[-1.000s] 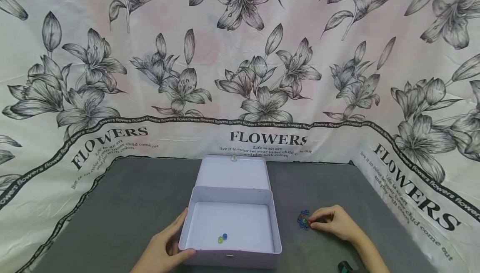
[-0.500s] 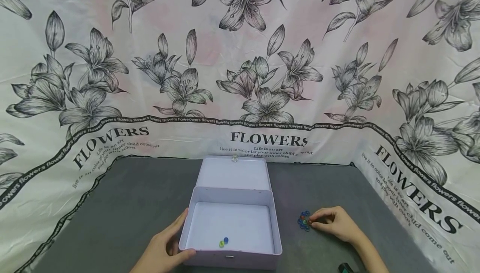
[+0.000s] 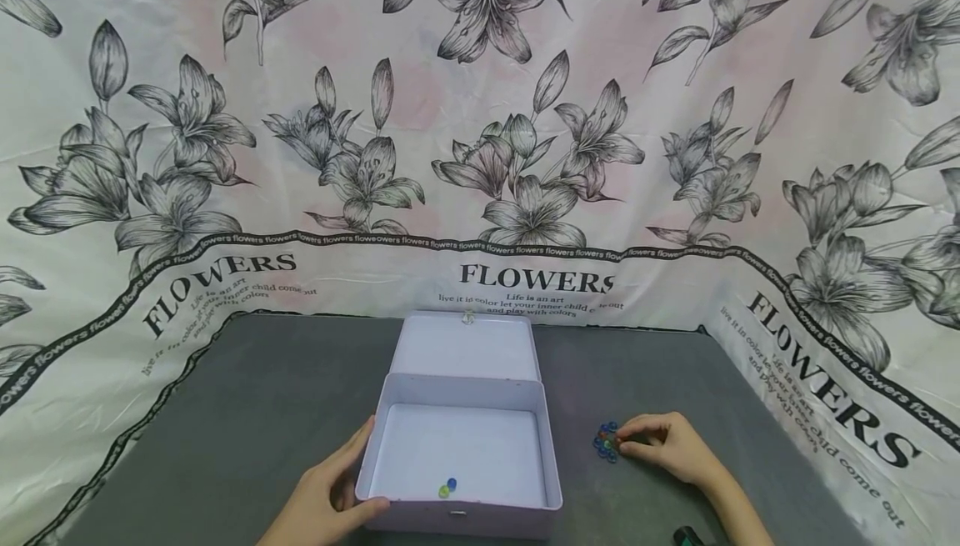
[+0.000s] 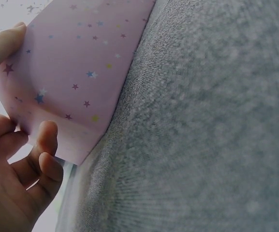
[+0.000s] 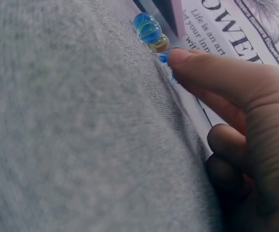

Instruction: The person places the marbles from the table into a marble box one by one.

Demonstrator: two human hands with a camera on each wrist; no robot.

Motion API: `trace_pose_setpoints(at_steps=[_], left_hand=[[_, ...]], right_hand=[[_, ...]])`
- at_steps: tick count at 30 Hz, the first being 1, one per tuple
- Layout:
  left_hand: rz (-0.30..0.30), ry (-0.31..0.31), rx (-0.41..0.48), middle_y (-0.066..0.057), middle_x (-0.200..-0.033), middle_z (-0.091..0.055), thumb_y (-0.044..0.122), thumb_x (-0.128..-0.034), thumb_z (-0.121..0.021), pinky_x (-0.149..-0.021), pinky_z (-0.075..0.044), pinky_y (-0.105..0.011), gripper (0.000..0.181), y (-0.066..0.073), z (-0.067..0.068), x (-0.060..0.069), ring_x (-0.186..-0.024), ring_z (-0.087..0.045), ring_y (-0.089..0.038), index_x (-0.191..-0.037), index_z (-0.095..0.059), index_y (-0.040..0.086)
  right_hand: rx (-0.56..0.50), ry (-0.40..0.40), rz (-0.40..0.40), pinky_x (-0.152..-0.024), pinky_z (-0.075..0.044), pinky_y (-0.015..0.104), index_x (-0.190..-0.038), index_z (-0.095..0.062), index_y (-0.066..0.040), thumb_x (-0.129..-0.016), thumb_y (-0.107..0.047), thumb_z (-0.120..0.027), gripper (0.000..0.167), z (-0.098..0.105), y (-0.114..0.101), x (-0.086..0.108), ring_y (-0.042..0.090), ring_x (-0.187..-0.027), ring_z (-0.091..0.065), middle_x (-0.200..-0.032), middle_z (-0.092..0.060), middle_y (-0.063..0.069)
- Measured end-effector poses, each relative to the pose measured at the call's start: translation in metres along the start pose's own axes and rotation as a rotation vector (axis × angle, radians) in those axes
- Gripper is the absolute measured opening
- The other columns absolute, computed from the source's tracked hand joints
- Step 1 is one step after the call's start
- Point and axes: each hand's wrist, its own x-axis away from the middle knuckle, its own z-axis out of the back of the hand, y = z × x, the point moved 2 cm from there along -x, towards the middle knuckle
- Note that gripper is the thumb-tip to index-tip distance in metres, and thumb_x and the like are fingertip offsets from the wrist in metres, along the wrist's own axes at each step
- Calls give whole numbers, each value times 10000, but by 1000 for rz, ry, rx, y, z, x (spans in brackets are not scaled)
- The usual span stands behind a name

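Observation:
A pale lilac box [image 3: 551, 463] stands with its lid [image 3: 465, 346] laid back. Inside, near the front wall, lie a yellow-green marble [image 3: 444, 492] and a blue marble [image 3: 452, 483]. My left hand [image 3: 322, 488] holds the box at its front left corner, thumb at the front and fingers along the side. The star-printed wall of the box [image 4: 76, 63] shows in the left wrist view. Right of the box sits a cluster of mostly blue marbles [image 3: 606, 442]. My right hand [image 3: 671, 446] pinches at its right edge with thumb and forefinger; the fingertips mostly hide the marble there.
Grey cloth [image 3: 285, 413] covers the table. A white curtain [image 3: 360, 279] with printed flowers hangs behind and at both sides. A small dark object [image 3: 686, 536] lies near my right forearm, partly cut off by the frame's bottom edge.
The two marbles in the box have rolled slightly toward its front wall. Both hands stay nearly where they were.

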Motion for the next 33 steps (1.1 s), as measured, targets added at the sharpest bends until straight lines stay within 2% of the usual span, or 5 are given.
trace_pose_setpoints(at_steps=[3, 6, 10, 23, 33], left_hand=[[-2, -4, 7, -123, -1461, -558, 329, -903, -862, -536, -454, -235, 927, -1, -1, 1, -577, -462, -26, -1674, -359, 218], [-10, -6, 7, -142, -1465, -557, 320, -908, -858, -537, -460, -239, 923, -1, -1, 0, -577, -466, -26, -1674, -357, 195], [-33, -4, -6, -169, -1505, -537, 323, -899, -867, -534, -461, -236, 939, -2, -1, 1, -571, -461, -19, -1670, -359, 154], [-36, -9, -56, -139, -1551, -519, 363, -919, -843, -528, -450, -234, 935, 2, -1, -1, -542, -438, -16, -1680, -333, 179], [-59, 0, -52, -145, -1516, -541, 351, -908, -857, -519, -457, -241, 939, -2, -1, 1, -536, -439, -12, -1675, -348, 163]], right_hand=[[-23, 11, -11, -409, -296, 271, -1058, -823, -42, -929, 26, -770, 156, 2, 0, 0, 143, -443, -219, -1012, -807, 53], [-35, 12, -27, -490, -429, 238, -1095, -810, -10, -951, 25, -746, 161, 4, -1, -1, 0, -510, -411, -1052, -804, 76], [-39, 30, -46, -714, -604, 285, -1130, -789, 37, -970, 8, -734, 171, 7, -4, -2, 27, -863, -727, -1083, -799, 108], [-46, 133, -61, -792, -615, 306, -1148, -765, 73, -988, 7, -719, 179, 30, -27, -23, 207, -912, -782, -1079, -808, 49], [17, 132, -21, -776, -606, 284, -1143, -773, 65, -978, 4, -736, 180, 44, -46, -45, 186, -915, -781, -1078, -805, -12]])
